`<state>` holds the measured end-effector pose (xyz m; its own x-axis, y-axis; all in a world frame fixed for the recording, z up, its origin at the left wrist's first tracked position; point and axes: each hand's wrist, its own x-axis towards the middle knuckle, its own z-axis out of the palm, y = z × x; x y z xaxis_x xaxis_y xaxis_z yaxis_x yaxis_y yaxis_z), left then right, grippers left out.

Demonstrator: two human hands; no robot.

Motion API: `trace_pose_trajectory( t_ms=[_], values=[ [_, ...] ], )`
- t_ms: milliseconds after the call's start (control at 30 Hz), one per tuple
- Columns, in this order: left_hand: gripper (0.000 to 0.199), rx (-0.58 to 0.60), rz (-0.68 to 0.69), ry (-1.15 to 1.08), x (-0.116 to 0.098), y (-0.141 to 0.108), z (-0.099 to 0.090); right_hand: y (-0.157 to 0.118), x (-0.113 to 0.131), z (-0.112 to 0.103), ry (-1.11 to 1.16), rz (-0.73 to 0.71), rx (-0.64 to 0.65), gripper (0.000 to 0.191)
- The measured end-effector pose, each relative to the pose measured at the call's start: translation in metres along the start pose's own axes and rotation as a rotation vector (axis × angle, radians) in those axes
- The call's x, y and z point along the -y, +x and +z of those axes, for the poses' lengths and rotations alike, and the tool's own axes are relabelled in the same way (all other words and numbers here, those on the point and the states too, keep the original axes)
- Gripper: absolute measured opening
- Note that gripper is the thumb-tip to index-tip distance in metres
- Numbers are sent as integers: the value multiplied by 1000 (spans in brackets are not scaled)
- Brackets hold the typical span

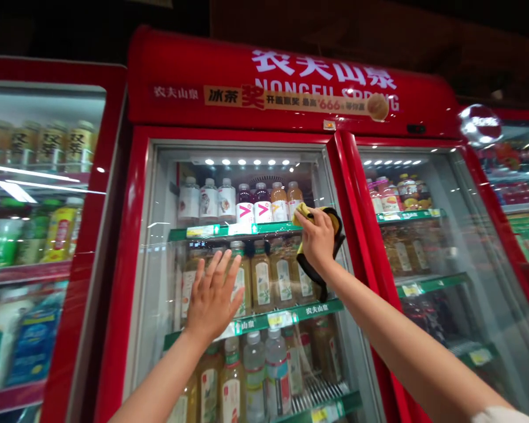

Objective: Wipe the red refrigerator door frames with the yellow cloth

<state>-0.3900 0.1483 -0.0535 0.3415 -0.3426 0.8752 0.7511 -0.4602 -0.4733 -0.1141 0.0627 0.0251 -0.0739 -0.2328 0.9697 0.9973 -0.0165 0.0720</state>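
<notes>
A red drinks fridge with a glass door [167,176] stands in front of me. My right hand [318,236] presses a yellow cloth with a black edge [336,222] to the upper right part of that glass, its fingers bent over the folded fabric. Some of the cloth hangs below my wrist. To the left and lower, my left hand [215,294] has its fingers stretched out and slightly spread, at the glass with nothing in it; whether the palm touches is hidden. Behind the door, bottles [261,276] stand in rows on green-edged shelves.
A red door frame [357,235] divides this door from a second glass door [423,235] on the right. Another red fridge with bottles [13,235] stands at the left, and a further one [511,176] at the far right. A lit sign [321,67] runs along the top.
</notes>
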Motion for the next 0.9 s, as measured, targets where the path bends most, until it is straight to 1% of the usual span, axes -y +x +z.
trace_pose_trajectory(
  t_ms=[67,100,167,200,233,300,333,367,400,433,467,500,567,600,633,700,733,767,800,833,900],
  values=[
    [77,0,5,11,1,0,-1,9,31,13,1,-19,35,44],
    [77,1,6,14,0,0,-2,6,47,16,-4,-46,68,45],
    [78,4,7,12,-1,0,-2,-11,68,13,-25,-115,145,48],
    [78,7,11,9,-1,0,-3,-24,74,7,-36,-162,190,51],
    [78,12,18,5,0,-1,-3,-38,75,-1,-39,-228,241,53],
    [78,31,36,-5,5,-6,-6,-64,65,-18,-33,-376,346,56],
    [78,43,41,-11,10,-10,-9,-73,57,-26,-31,-425,381,56],
    [78,57,40,-15,16,-14,-11,-76,49,-30,-38,-423,393,56],
    [79,68,34,-15,22,-18,-15,-75,42,-31,-46,-382,383,55],
    [79,76,21,-9,29,-23,-18,-69,38,-29,-53,-308,353,53],
    [79,80,5,1,36,-27,-21,-60,38,-23,-54,-217,308,52],
    [79,80,-6,10,43,-31,-23,-49,44,-15,-46,-128,254,51],
    [77,75,-10,24,53,-37,-26,-26,69,5,-26,7,160,49],
    [77,71,-6,26,56,-39,-26,-18,87,14,-20,43,135,48],
    [76,68,1,26,58,-41,-26,-13,106,21,-16,45,134,46],
    [76,70,10,28,58,-43,-26,-17,140,27,6,-48,195,45],
    [76,77,14,29,59,-44,-26,-25,152,26,26,-131,239,45],
    [77,87,22,31,59,-46,-28,-35,158,23,53,-221,277,44],
    [78,101,34,35,61,-48,-30,-45,158,18,83,-310,305,43],
    [79,116,48,43,64,-51,-33,-55,154,12,113,-387,320,42],
    [79,146,72,70,75,-57,-41,-64,136,3,159,-465,300,38]
  ],
)
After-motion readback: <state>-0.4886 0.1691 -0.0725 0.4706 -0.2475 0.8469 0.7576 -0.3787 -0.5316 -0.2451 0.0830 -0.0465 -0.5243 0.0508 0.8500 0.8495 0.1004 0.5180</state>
